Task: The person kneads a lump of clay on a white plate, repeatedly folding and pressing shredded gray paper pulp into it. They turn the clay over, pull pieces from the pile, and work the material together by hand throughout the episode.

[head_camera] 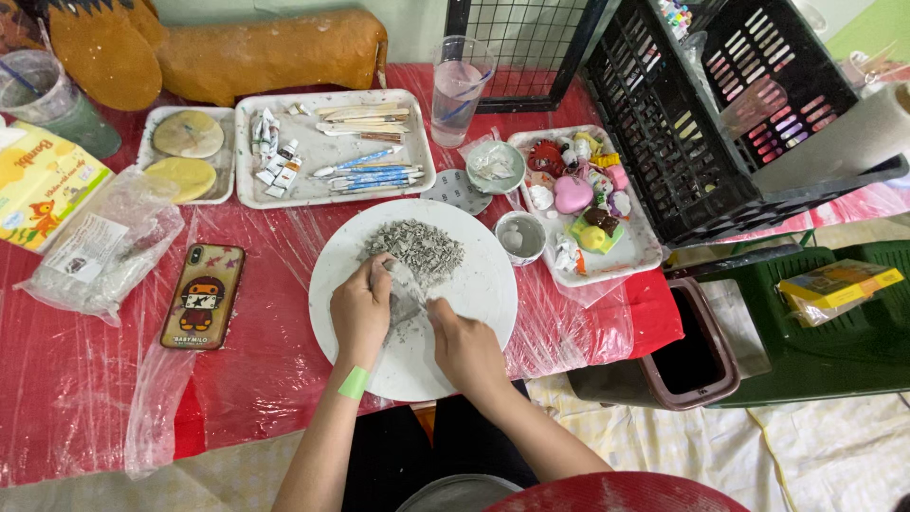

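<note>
I see both hands over the white round plate; left hand fingers curled shut on a grey clay lump, right hand pinching its near-right side; shaved grey pile lies just far of the fingertips; lump's long axis unclear

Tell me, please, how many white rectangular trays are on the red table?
3: small tray with two discs, far left; tool tray, centre; trinket tray, right, by the crate.
</note>
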